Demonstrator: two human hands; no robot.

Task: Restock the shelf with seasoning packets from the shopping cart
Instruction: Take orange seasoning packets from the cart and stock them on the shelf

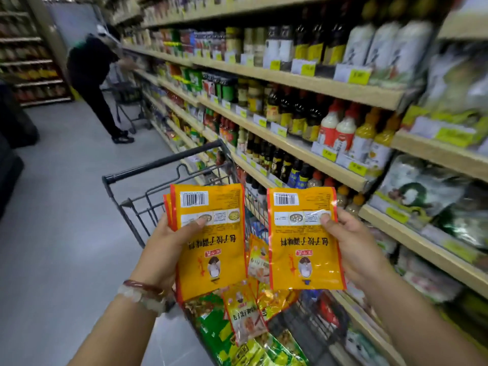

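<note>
Mid-transfer: left hand [169,244] grips stacked orange pkts [211,241], right hand [353,247] one pkt [303,241], above cart [163,165]; next, likely locate matching shelf [303,149] slot.

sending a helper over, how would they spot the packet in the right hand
Start at the shopping cart parked along the shelf. Two hands are raised above it, each gripping orange seasoning packets upside down, barcode on top. The packet in the right hand is a single one, nearest the shelf; the left hand grips a small stack with other edges showing behind.
</note>
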